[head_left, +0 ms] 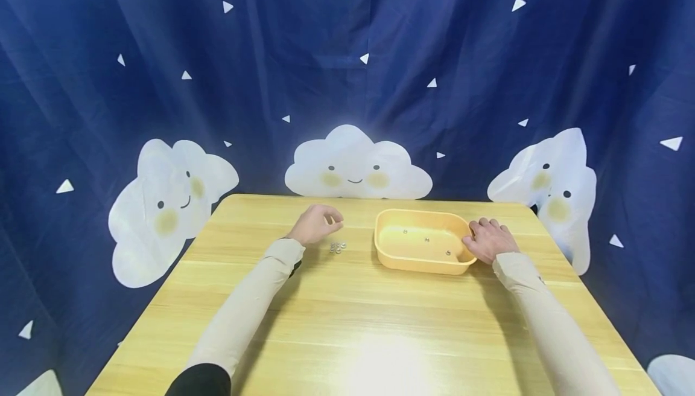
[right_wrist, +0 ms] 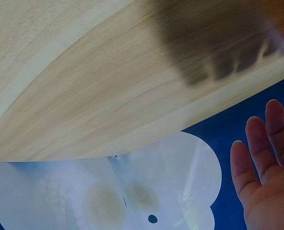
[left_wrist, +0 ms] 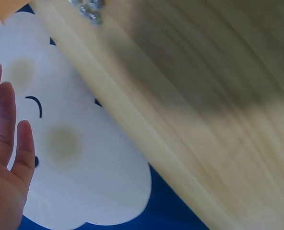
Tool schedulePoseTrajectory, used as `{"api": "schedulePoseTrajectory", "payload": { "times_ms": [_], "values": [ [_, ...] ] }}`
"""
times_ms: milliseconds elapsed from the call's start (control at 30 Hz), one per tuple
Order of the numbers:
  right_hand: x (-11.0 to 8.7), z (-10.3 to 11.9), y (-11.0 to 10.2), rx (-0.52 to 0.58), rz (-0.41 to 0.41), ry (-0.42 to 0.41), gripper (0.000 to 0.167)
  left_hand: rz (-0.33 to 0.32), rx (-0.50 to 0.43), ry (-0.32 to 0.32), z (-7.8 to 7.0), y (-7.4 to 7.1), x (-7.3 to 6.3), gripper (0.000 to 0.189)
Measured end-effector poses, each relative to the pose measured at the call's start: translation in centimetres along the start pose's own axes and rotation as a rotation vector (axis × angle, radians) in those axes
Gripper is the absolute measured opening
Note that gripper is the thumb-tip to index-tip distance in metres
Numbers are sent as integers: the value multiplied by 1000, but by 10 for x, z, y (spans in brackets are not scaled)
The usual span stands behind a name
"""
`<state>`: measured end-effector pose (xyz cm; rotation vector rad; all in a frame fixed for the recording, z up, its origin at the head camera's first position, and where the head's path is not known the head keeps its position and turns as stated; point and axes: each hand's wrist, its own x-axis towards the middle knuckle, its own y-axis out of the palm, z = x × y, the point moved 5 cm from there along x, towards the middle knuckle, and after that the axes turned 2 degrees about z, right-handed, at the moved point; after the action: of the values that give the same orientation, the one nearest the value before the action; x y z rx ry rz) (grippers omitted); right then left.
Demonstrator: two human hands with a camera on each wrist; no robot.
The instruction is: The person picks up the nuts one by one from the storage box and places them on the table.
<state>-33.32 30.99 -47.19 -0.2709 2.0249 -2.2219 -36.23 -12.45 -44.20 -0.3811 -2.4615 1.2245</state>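
Note:
Several small, shiny silver pieces that look like metal nuts (head_left: pixel 338 247) lie in a cluster on the table. Just above and behind them hovers my left hand (head_left: pixel 317 225), thumb and index finger curved toward each other, nothing visible between them. In the left wrist view its other fingers (left_wrist: pixel 6 117) stretch out loosely. A yellow plastic basin (head_left: pixel 420 265) stands to the right, with three similar silver pieces (head_left: pixel 426 239) spread over its floor. My right hand (head_left: pixel 491 240) holds the basin's right rim, thumb at the inner side. In the right wrist view, its outer fingers (right_wrist: pixel 264 148) are extended.
The light wooden table (head_left: pixel 347 317) ends at a rounded far edge close behind the basin. Beyond it hangs a dark blue curtain (head_left: pixel 347 94) with white clouds and triangles. Bright glare lies on the table's near part.

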Motion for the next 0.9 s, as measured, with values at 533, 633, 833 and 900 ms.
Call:
{"api": "schedulePoseTrajectory", "payload": {
  "times_ms": [533,633,833,900],
  "values": [
    [0,0,0,1,-10,-2,44,72,40,68,-50,16,25,16],
    [0,0,0,2,-12,1,44,87,37,96,-59,21,29,17],
    [1,-1,1,1,-23,3,43,116,85,143,-73,33,37,18],
    [1,-1,0,2,-23,3,43,124,93,166,-78,37,40,19]
  ]
}}
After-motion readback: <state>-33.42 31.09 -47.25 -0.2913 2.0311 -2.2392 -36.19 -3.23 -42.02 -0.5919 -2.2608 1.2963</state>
